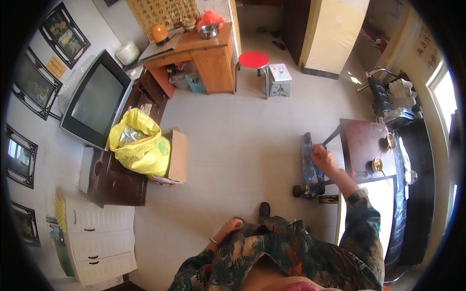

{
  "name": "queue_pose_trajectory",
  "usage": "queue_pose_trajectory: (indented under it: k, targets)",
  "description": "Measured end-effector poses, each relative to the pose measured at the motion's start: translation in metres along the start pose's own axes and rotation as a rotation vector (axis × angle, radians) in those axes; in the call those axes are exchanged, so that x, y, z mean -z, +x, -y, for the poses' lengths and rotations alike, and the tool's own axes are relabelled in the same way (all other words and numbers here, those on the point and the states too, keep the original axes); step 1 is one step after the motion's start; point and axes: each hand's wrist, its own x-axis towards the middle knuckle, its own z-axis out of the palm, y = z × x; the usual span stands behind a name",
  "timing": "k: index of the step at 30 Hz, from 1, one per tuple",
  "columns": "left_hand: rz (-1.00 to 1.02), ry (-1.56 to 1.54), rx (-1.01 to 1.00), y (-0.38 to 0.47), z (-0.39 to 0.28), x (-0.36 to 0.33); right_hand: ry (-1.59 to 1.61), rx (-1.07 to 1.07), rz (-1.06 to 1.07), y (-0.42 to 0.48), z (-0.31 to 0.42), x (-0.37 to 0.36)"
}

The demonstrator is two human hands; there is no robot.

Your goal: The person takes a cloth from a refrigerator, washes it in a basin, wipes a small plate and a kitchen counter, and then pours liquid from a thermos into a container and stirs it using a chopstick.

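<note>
My left hand (231, 226) hangs low beside the patterned dark garment at my front, a bangle on its wrist. It is blurred, its fingers look bent, and its palm is hidden. My right hand (324, 160) reaches forward over a blue patterned children's scooter (311, 174), with loosely curled fingers and nothing visible in them. Just right of that hand stands a dark red wooden table (360, 140). On the table are a bowl with chopsticks (377, 164) and a second bowl (390, 141). My black shoe (265, 209) shows on the tiled floor.
A yellow woven bag (145, 152) sits by a cardboard box (178, 156) on the left, before a television (98, 96). Ahead stand a red-topped stool (253, 59), a small step stool (280, 87) and a wooden desk (213, 65). A black sofa (418, 189) lines the right wall.
</note>
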Motion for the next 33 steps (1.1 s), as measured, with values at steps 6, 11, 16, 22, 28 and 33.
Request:
queue_pose_trajectory:
  k: [6,11,16,22,28,33]
  targets:
    - [-0.215,0.002,0.182,0.017,-0.072,0.067,0.027,0.017,0.315,0.049,0.036,-0.083]
    - [-0.243,-0.057,0.123,0.073,-0.078,0.161,0.001,-0.038,0.374,0.105,0.024,-0.135]
    - [-0.328,0.036,0.174,0.143,-0.055,0.277,-0.022,-0.353,0.479,0.165,0.022,-0.171]
    - [-0.249,0.103,0.208,0.194,-0.058,0.378,0.042,-0.429,0.442,0.251,0.042,-0.213]
    - [-0.236,0.102,0.283,0.246,-0.049,0.444,0.024,-0.424,0.509,0.366,0.045,-0.245]
    - [-0.409,0.055,0.338,0.292,-0.047,0.517,0.039,-0.337,0.524,0.499,0.016,-0.284]
